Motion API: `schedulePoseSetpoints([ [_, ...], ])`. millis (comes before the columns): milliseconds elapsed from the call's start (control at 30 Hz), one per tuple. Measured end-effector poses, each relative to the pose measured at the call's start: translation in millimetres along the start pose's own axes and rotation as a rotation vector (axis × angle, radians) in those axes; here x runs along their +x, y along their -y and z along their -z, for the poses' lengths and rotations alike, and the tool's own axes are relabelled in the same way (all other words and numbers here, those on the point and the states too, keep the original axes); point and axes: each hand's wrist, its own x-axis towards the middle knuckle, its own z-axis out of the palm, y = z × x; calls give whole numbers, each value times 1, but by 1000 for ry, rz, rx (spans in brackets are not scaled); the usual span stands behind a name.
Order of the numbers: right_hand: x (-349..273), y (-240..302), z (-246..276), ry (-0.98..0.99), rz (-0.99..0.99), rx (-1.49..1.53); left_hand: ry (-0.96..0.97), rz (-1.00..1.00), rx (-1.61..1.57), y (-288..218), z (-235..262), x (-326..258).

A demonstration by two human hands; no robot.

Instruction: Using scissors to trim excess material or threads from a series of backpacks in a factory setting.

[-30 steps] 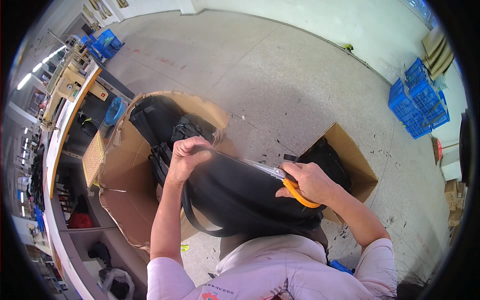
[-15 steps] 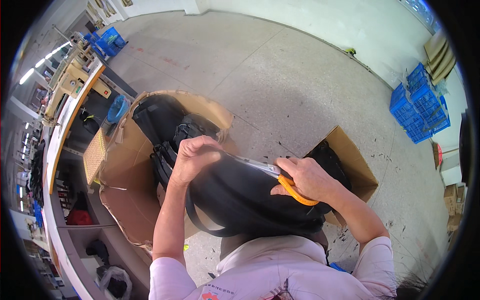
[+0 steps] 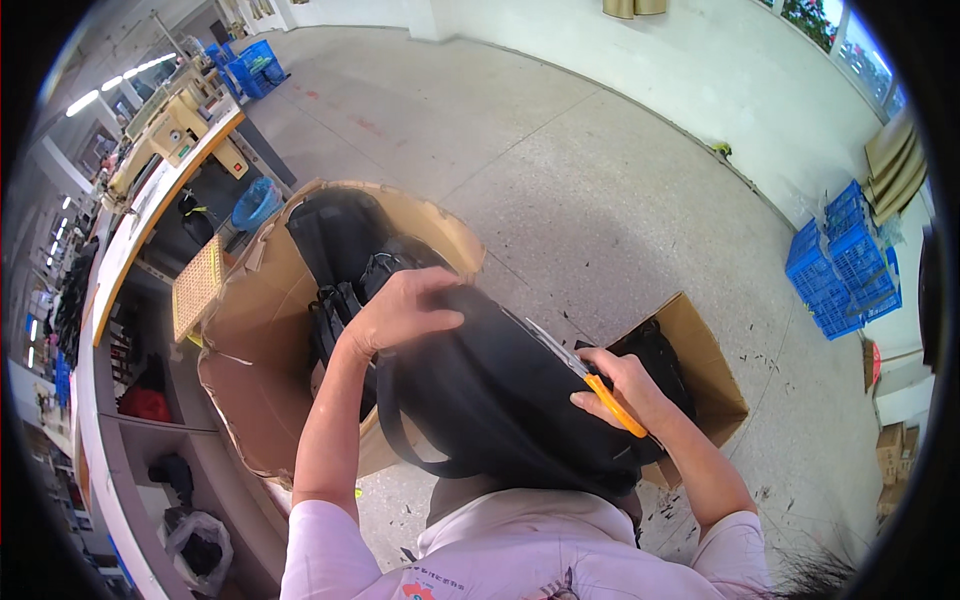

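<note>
1. A moment ago, the thumb and fingers of the left hand were pinched at the edge of the black bag. Now they are held apart above it; whether the bag is touched cannot be told.
2. The scissors have been pulled away from that hand, toward 4 o'clock. Their orange handle is clamped in the grip of the right hand, and the tips are aimed between 10 and 11 o'clock.
3. So the snipping at that spot seems to be stopped for now.
4. The bag is kept just below the middle, at 6 o'clock, close to the shirt.
5. Black things are piled in a big box at 9 o'clock. A small box is set near 4 o'clock.
6. The gray floor is dotted with dark scraps. A sewing machine is stood on a tabletop at 10 o'clock. Blue crates are stacked at 3 o'clock.
</note>
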Motion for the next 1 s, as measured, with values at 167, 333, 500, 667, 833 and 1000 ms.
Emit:
schedulePoseSetpoints([
  [167,-3,3,7,-69,-90,-125,-116,32,-251,7,-15,-2],
  [333,11,32,22,-65,-128,-404,-70,-2,-265,-9,-26,2],
  [500,18,40,26,-109,-37,-551,-67,-16,-289,-18,-34,5],
  [667,22,40,27,-106,1,-543,-68,-33,-296,-17,-36,6],
  [833,21,26,21,-169,120,-530,-77,-32,-329,-18,-38,7],
  [1000,20,28,25,-141,79,-504,-84,-50,-266,-26,-40,6],
])
